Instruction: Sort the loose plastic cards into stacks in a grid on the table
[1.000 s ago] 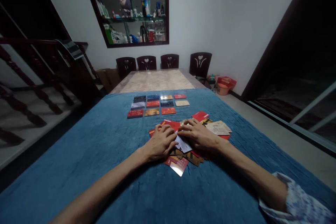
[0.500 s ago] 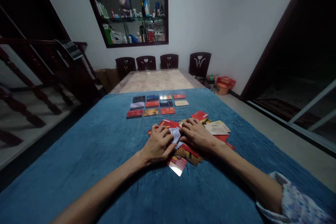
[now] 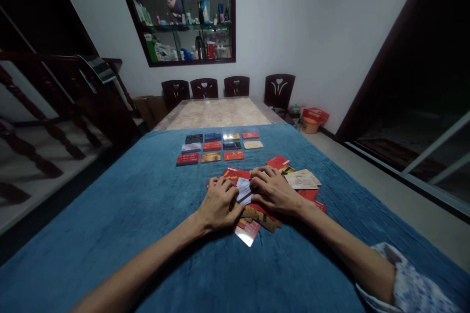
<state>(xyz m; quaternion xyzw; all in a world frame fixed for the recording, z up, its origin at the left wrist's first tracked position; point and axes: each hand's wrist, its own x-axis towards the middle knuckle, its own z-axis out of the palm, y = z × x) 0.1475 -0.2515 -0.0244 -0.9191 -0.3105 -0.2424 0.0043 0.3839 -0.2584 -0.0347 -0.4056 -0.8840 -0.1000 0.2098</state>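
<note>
My left hand (image 3: 219, 204) rests on the loose heap of cards, its fingers curled against the left side of a few pale lilac-white cards (image 3: 244, 190). From the other side, the bent fingers of my right hand (image 3: 276, 190) grip the right edge of the same cards. Around and under both hands spread red cards (image 3: 235, 173), brown-gold cards (image 3: 267, 221) and a shiny pinkish card (image 3: 247, 233) at the near edge. Cream cards (image 3: 303, 179) lie to the right of my right hand. My fingertips partly cover the pale cards.
Beyond the heap, neat card stacks stand in rows, among them a red stack (image 3: 187, 159), a gold stack (image 3: 210, 156) and a cream stack (image 3: 253, 145). A blue cloth (image 3: 147, 195) covers the near table. Dark chairs (image 3: 279, 89) stand behind the bare tabletop (image 3: 216, 112).
The pale cards have turned straighter and lie flatter between my hands. My left fingers have shifted slightly left and down, showing more of the cards. The stacks are unchanged.
</note>
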